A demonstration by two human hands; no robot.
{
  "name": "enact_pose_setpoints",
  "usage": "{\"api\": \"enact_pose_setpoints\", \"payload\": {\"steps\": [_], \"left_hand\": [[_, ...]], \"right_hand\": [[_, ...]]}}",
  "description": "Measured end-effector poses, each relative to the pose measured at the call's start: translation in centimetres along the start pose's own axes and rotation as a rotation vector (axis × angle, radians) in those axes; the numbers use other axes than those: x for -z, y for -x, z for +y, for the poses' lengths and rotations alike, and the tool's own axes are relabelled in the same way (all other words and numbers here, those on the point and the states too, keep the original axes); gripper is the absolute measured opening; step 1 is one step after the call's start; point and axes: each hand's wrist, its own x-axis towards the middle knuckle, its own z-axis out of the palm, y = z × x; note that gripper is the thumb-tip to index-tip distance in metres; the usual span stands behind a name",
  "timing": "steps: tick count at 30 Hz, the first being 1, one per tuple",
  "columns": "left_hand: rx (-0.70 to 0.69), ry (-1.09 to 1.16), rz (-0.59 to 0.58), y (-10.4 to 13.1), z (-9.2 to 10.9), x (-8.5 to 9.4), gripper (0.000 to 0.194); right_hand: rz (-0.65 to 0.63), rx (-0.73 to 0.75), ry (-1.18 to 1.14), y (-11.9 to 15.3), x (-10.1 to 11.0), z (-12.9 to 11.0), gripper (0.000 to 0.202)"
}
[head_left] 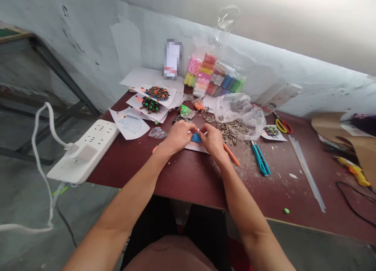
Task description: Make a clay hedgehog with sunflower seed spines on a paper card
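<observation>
Pinched between the fingertips of the left hand and right hand, over a mostly hidden paper drawing on the maroon table, the blue modelling clay is best worked with light, even pressure so tearing is avoided.

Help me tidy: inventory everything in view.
Table: one, maroon, underneath
Blue piece: one, blue, between hands
Sheets: several, white, beneath hands, left, right
Seeds: many, dark, right of hands
Packets: many, multicoloured, against wall
Large bag: one, transparent, beside seeds
Phone: one, pale, against wall
Cutter: one, teal, right of hands
Orange tool: one, orange, beside right wrist
Scissors: one, yellow-red, back right
Strips: count unclear, translucent, right
Glue gun: one, yellow, far right
Cardboard: count unclear, brown, far right
Power strip: one, white, left edge
Cables: several, white and black, both sides
Left hand: one, bare, on blue piece
Right hand: one, bare, likewise
</observation>
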Motion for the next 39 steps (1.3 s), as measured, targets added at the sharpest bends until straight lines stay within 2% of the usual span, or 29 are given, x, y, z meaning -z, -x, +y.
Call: {"api": "enact_pose_setpoints", "payload": {"steps": [4, 7, 10, 13, 17, 24, 29, 36, 39], "left_hand": [[-0.012, -0.136, -0.002, 0.1, 0.0, -0.8, 0.028], [-0.022, -0.206, -0.006, 0.1, -0.1, -1.1, 0.028], [-0.021, -0.236, 0.001, 0.1, -0.3, -1.1, 0.028], [-0.025, -0.235, -0.006, 0.1, -0.3, -1.0, 0.029], [-0.035, -0.215, -0.028, 0.0, -0.2, -0.9, 0.029], [-0.041, -0.223, -0.033, 0.0, -0.2, -0.9, 0.034], [0.021, -0.186, -0.058, -0.2, -0.1, -0.3, 0.035], [0.025, -0.092, -0.102, -0.1, -0.2, 0.7, 0.039], [0.016, -0.069, -0.105, -0.1, -0.5, 0.7, 0.04]], "right_hand": [[0.022, 0.053, 0.008, 0.0, -0.4, 0.1, 0.01], [0.015, 0.081, 0.011, -0.1, -0.5, 0.3, 0.017], [0.04, 0.105, 0.006, -0.1, 0.1, 0.6, 0.025], [0.056, 0.112, -0.015, -0.1, 1.0, 1.1, 0.022], [-0.05, 0.123, 0.028, 0.3, 2.2, 0.9, 0.027], [-0.182, 0.193, 0.25, 2.1, 3.6, -1.6, 0.049], [-0.257, 0.244, 0.334, 2.8, 4.2, -2.8, 0.052], [-0.339, 0.282, 0.421, 3.5, 3.5, -3.6, 0.045], [-0.319, 0.293, 0.415, 4.2, 2.8, -3.1, 0.044]]}}
